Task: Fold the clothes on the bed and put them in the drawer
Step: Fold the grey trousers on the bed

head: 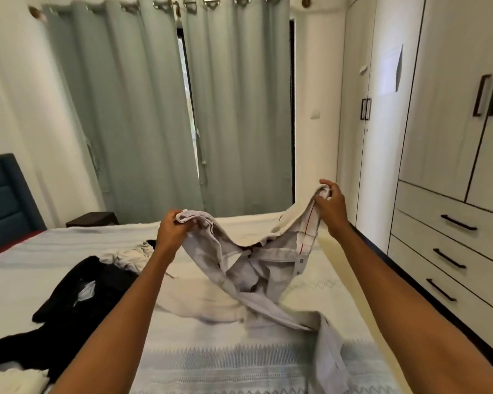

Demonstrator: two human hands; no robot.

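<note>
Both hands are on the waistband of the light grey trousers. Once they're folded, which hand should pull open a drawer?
Right, probably. The white drawers with black bar handles stand on that side, beside the right hand. The left hand is over the bed, nearer the black garment. Both hold the light grey trousers.

We lose the black garment (69,302) at the frame's left edge, the pale trousers (256,268) past the bottom edge, and the wardrobe (450,109) at right.

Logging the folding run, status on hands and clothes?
Left hand and right hand each grip the grey trousers' waistband, legs trailing on the bed. Black garment unfolded. Drawers shut.
</note>
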